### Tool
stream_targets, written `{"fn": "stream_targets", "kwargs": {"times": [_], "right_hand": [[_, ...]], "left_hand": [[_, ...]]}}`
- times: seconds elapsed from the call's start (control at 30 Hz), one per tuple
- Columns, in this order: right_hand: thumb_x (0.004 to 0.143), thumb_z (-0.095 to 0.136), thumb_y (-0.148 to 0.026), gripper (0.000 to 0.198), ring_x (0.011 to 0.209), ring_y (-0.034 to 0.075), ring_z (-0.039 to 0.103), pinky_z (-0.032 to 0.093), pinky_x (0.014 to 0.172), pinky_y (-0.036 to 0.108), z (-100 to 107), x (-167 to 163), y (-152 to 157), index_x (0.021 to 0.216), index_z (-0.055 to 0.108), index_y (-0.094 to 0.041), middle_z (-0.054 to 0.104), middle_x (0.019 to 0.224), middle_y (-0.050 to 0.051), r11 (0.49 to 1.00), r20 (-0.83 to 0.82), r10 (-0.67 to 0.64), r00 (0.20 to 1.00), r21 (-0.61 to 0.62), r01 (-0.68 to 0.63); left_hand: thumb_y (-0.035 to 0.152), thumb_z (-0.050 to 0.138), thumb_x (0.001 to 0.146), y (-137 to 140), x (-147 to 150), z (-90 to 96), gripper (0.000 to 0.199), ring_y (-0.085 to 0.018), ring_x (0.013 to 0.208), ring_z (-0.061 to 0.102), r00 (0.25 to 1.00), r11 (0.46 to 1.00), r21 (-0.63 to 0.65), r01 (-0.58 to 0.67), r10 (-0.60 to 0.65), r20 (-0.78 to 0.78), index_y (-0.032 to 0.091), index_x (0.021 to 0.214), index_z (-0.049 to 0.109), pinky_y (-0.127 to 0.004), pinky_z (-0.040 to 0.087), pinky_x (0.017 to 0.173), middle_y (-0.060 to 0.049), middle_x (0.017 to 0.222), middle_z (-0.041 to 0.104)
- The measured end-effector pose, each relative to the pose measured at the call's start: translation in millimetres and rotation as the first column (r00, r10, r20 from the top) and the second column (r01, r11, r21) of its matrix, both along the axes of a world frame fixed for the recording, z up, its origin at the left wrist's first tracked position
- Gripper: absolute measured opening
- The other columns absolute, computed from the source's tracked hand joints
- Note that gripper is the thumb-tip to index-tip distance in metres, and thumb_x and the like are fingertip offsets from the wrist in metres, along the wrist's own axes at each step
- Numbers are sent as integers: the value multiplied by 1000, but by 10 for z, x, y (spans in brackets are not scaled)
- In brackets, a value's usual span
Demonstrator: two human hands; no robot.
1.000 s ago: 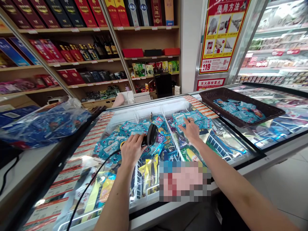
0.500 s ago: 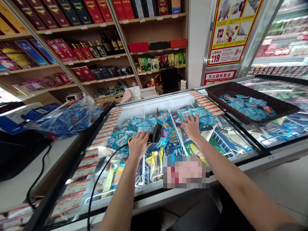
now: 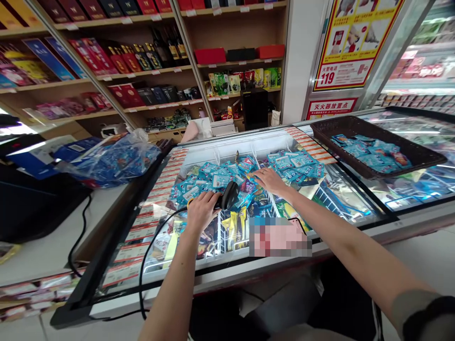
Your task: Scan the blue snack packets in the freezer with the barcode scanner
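My left hand (image 3: 203,208) is wrapped round the handle of a black corded barcode scanner (image 3: 230,196), whose head points right over a spread of small blue packets (image 3: 220,181). These packets lie loose on the freezer's glass lid (image 3: 167,199). My right hand (image 3: 272,181) reaches in from the right, low over the middle of the lid. Its fingers stretch left toward the loose packets, apart, with nothing visible in them. Just beyond that hand is a second pile of blue packets (image 3: 302,163).
A brown basket (image 3: 419,163) with blue packets stands at the right. A clear plastic bag (image 3: 138,147) of blue packets sits on the left counter. A pixelated flat object (image 3: 280,239) lies on the front edge. The scanner's black cable (image 3: 145,265) hangs at the left.
My right hand has moved left from the right pile toward the packets in the middle. My left hand keeps the scanner in nearly the same place. The view has tilted down slightly.
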State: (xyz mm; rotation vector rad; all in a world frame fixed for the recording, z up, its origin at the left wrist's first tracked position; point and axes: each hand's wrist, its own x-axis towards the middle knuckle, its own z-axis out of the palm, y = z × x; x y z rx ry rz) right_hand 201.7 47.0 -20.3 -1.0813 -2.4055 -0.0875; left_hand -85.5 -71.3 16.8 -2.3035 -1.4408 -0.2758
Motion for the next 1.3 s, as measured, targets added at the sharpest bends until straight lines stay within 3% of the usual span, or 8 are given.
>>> {"fn": "stream_targets", "kwargs": {"times": [0.2, 0.33, 0.43, 0.63, 0.77, 1.0, 1.17, 1.3], "right_hand": [[94, 28, -45, 48, 116, 20, 47, 36, 97, 35, 5, -587, 121, 130, 47, -20, 55, 125, 7, 982, -143, 41, 989, -176, -66], [86, 33, -62, 60, 123, 29, 39, 34, 96, 46, 2, -854, 150, 132, 44, -26, 51, 129, 8, 973, -92, -34, 995, -231, 12], [78, 44, -68, 66, 121, 32, 39, 36, 94, 48, -2, -908, 186, 125, 51, -21, 52, 126, 12, 964, -83, -75, 994, -260, 51], [69, 66, -53, 65, 97, 23, 55, 44, 82, 35, -80, -603, 170, 118, 47, -15, 58, 109, 10, 944, -300, -127, 946, -330, 22], [78, 58, -41, 45, 74, 17, 57, 45, 68, 30, -175, -270, 105, 115, 46, -19, 61, 87, 3, 927, -435, -213, 875, -374, 39], [82, 50, -39, 29, 71, 17, 56, 44, 64, 30, -193, 165, -62, 102, 49, -19, 60, 81, 3, 940, -514, -192, 836, -340, 6], [84, 44, -40, 21, 67, 17, 55, 43, 62, 29, -234, 253, -143, 91, 48, -21, 56, 74, 1, 942, -577, -211, 789, -335, 7], [85, 42, -39, 22, 70, 18, 56, 44, 65, 30, -310, 260, -88, 96, 48, -21, 59, 78, 3, 950, -569, -233, 789, -306, 60]], "left_hand": [[33, 64, 73, -152, -184, -125, 48, -27, 94, 55, 999, 999, 41, -27, 25, 46, 20, 118, 51, -37, 43, 73, -10, 102, 61], [32, 62, 74, -189, -202, -200, 46, -27, 95, 55, 993, 997, 64, -30, 22, 113, 20, 118, 52, -37, 43, 77, -11, 102, 61], [32, 62, 74, -192, -200, -231, 47, -27, 98, 55, 988, 997, 69, -28, 18, 151, 20, 118, 51, -37, 42, 80, -10, 106, 61], [30, 62, 73, -219, -183, -210, 47, -27, 101, 54, 987, 998, 49, -36, 28, 159, 21, 118, 52, -38, 40, 83, -11, 110, 60], [28, 61, 73, -229, -166, -198, 48, -27, 102, 54, 987, 998, 47, -29, 21, 157, 22, 119, 52, -41, 38, 88, -11, 111, 60], [32, 63, 73, -187, 23, -246, 51, -27, 105, 53, 990, 998, -19, 59, -56, 130, 22, 121, 49, -39, 43, 84, -11, 114, 58], [29, 62, 74, -175, 261, -300, 46, -25, 102, 56, 991, 999, -36, 11, -6, 130, 23, 117, 50, -34, 45, 76, -9, 111, 60], [31, 60, 75, -175, 371, -327, 46, -24, 95, 59, 994, 998, -55, -14, 20, 105, 23, 119, 49, -32, 44, 70, -9, 104, 63]]}}
